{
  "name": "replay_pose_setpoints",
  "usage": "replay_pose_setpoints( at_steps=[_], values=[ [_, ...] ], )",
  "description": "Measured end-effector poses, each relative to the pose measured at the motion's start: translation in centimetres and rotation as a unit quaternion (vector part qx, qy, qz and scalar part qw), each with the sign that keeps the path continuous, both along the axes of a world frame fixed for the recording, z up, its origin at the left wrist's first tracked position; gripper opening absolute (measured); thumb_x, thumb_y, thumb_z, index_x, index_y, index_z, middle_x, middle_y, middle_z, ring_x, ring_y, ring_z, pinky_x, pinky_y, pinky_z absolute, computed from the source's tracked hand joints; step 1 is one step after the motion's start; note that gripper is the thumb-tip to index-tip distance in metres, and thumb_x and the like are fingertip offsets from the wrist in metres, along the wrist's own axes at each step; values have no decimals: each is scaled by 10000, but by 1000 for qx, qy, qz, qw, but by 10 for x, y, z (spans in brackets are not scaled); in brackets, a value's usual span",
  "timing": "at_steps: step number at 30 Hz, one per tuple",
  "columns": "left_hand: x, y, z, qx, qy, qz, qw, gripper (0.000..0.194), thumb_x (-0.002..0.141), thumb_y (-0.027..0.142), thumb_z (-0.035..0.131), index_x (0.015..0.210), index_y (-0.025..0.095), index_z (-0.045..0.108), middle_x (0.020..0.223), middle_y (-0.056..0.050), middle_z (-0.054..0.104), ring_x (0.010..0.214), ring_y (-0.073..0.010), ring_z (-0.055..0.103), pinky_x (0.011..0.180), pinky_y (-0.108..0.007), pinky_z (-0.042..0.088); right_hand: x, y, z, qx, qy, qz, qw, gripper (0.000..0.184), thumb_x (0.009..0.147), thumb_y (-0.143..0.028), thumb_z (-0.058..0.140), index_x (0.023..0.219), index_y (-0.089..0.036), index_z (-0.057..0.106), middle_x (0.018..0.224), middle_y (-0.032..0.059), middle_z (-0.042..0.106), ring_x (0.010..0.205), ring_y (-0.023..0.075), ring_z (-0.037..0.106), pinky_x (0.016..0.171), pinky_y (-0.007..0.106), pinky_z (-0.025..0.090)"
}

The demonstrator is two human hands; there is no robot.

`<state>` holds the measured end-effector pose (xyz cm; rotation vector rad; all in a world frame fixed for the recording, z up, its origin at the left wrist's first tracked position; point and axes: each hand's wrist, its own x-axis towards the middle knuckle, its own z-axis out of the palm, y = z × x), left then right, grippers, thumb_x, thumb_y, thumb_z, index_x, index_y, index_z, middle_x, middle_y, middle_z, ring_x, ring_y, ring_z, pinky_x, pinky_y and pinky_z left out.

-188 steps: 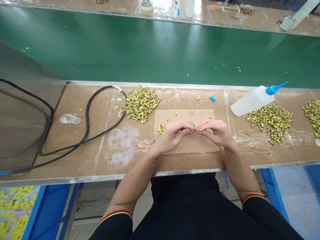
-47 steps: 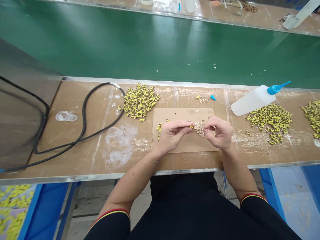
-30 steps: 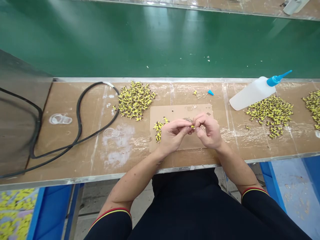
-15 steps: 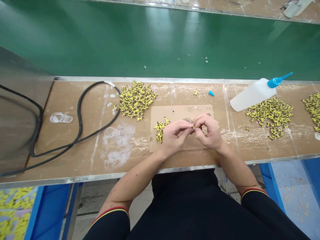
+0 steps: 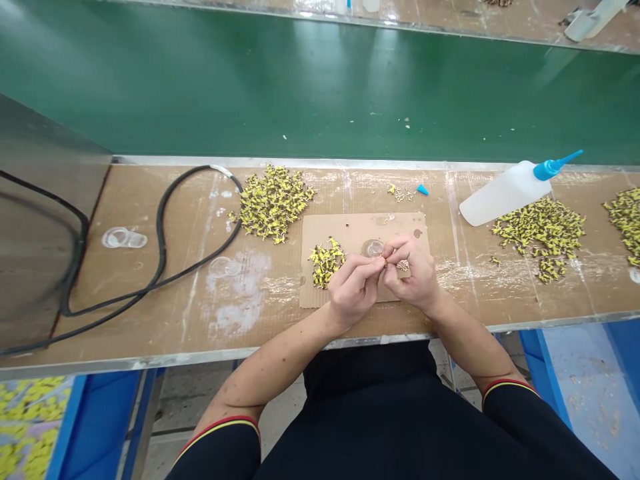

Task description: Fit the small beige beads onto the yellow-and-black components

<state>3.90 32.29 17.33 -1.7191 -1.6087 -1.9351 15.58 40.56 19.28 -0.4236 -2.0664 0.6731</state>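
The left hand (image 5: 354,288) and the right hand (image 5: 414,272) met over the cardboard sheet (image 5: 357,231), thumbs and forefingers drawn together, and both were pinched on one tiny piece (image 5: 385,263). That piece was above about the middle of the sheet, mostly covered by the fingers, so its shape could not be made out. On the left part of the sheet, just beside the left hand, lay a small pile of yellow-and-dark pieces (image 5: 326,261). A clear round dish (image 5: 373,247) sat near the middle of the sheet, just past the fingertips, and a little heap of pale bits (image 5: 403,265) lay on its right half, partly hidden by the right hand. Beyond the far edge of the sheet, toward its right end, was a blue cap (image 5: 423,189). Off the far left corner of the sheet lay a big yellow heap (image 5: 274,205), with a looped black cable (image 5: 161,233) farther left. Well to the right of the sheet, a white bottle (image 5: 504,194) lay slanted beside another yellow heap (image 5: 545,233).
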Motion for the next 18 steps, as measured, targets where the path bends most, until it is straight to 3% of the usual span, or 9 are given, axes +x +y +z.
replay_pose_setpoints(
  at_steps=[4,7,13,16,18],
  values=[
    [-2,1,2,-7,-41,-26,999,198,896,68,689,1001,225,747,851,-25,773,740,-127,745,664,-216,614,0,1,2,23,33,-8,999,197,832,-71,560,881,-258,525,838,14,690,699,161,665,605,307,555],
    [-5,2,2,-39,-104,-69,991,162,904,115,703,1001,228,765,824,-20,766,710,-124,734,665,-227,613,2,3,5,0,30,12,999,182,857,-92,552,940,-254,555,852,27,700,710,166,664,584,303,553],
    [0,0,3,-88,-270,-186,941,63,941,211,697,986,188,734,817,-34,758,641,-111,735,586,-196,594,7,7,7,-50,23,87,995,260,852,-145,558,1093,-242,554,904,37,690,740,163,664,566,285,550],
    [-6,3,0,-92,-285,-165,940,95,956,263,686,1005,189,719,816,-32,764,628,-112,732,581,-205,589,12,13,8,-56,20,81,995,263,873,-149,573,1120,-237,565,943,48,689,772,165,673,568,272,548],
    [-23,10,-4,-72,-228,-100,966,105,950,266,685,1011,191,725,846,-41,775,655,-120,733,620,-232,595,20,22,10,-50,-5,45,998,216,891,-159,583,1096,-229,585,934,50,687,768,166,668,586,277,541]
  ],
)
